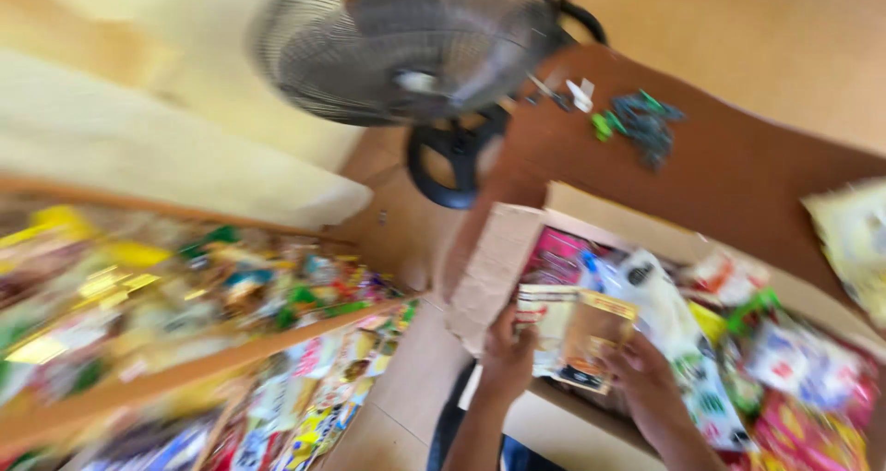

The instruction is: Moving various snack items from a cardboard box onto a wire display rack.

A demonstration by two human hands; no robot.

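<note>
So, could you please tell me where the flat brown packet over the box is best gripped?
Probably by its two side edges, from below. The brown packet is thin, flat and upright over the cardboard box; the left hand and right hand already pinch a stack of packets that way.

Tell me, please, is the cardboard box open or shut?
Open: the cardboard box has its flap folded outward, and colourful packets show inside.

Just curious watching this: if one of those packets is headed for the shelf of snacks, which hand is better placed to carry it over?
Probably the left hand. It grips the pale packet on the side nearer the shelf; the right hand holds the brown packet over the cardboard box.
</note>
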